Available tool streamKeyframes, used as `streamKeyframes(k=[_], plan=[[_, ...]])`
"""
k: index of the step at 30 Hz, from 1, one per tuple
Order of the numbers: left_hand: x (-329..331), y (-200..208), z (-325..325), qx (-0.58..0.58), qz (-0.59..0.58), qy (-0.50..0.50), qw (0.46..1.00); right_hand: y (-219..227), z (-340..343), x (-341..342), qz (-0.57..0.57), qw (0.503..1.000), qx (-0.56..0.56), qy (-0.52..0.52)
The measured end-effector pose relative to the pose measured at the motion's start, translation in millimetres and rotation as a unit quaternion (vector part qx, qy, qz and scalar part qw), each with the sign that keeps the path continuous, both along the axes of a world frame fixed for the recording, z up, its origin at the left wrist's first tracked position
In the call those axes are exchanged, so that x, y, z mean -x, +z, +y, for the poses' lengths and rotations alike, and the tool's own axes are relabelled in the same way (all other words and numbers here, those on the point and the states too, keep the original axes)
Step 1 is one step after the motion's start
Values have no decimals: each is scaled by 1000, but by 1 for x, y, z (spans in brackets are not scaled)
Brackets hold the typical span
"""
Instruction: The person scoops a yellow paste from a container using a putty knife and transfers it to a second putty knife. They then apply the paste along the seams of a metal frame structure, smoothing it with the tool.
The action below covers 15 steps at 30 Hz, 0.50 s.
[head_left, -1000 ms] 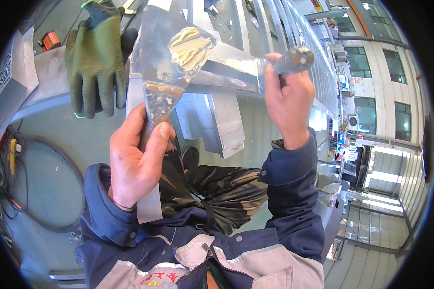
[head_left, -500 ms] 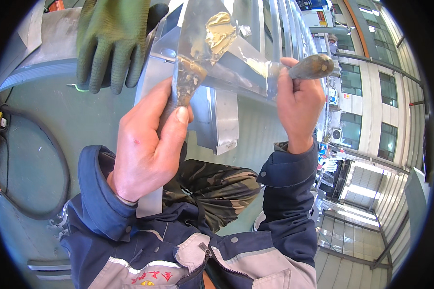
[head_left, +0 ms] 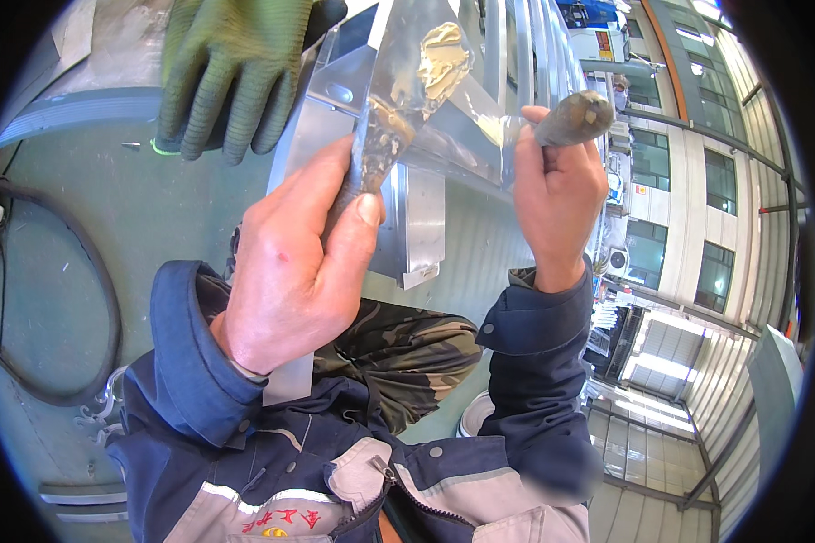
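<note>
My left hand (head_left: 290, 262) is closed round the short, stained handle of a wide putty knife (head_left: 394, 109). A lump of pale yellow putty (head_left: 445, 61) lies on that blade, with brownish residue nearer the handle. My right hand (head_left: 560, 204) grips a second putty knife by its dark, worn handle (head_left: 575, 119), whose butt end points up and to the right. The second blade (head_left: 511, 149) reaches left toward the first one and has yellow putty smeared along it. Whether the two blades touch, I cannot tell.
Beyond my hands stands a metal frame of shiny bars (head_left: 525, 54). A green work glove (head_left: 231, 81) lies at the upper left. A black hose (head_left: 95, 262) curls on the green floor. A white round bucket rim (head_left: 474, 414) shows beside my knee.
My left hand and its putty knife sit slightly further right in the picture. The right handle has shifted a little left, closer to the left hand. Both hands keep their grips.
</note>
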<state>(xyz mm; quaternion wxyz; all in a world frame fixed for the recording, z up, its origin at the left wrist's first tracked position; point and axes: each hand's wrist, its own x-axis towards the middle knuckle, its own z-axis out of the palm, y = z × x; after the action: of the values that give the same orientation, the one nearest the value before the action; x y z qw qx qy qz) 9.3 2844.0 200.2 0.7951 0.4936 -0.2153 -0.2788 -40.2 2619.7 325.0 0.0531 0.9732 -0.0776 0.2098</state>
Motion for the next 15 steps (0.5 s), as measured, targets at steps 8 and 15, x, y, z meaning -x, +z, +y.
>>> streamKeyframes(k=[8,15], plan=[[0,-1,0,3,-2,6,1000,-1,11,-7,11,1000,7,13],[0,0,-1,10,1,17,1000,-3,17,-15,12,999,-7,31]])
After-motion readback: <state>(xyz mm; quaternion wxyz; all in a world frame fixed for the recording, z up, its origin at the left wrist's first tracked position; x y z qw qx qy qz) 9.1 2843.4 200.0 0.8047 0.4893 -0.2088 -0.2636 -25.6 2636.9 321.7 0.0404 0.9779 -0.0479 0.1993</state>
